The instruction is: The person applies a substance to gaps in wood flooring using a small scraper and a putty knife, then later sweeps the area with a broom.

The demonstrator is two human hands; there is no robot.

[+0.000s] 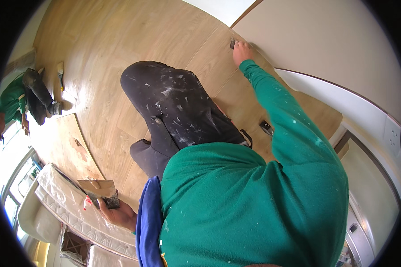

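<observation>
At the lower left, my left hand (116,212) grips a flat metal scraper (98,189) with grey-brown smears on it. My right hand (242,52) is at the top right, its fingers around a small dark tool (232,43), possibly a blade, on the wooden floor (187,35) beside the edge of a pale panel (316,40). My paint-spattered dark trousers (173,107) show as I kneel. A small black object (266,128) lies on the floor below my right arm.
A co-worker (24,100) in green crouches at the left, near a brush (60,75). A stained board (75,142) lies on the floor. A plastic-covered mattress or seat (58,191) lines the lower left. A metal-framed door or panel (370,187) stands at the right.
</observation>
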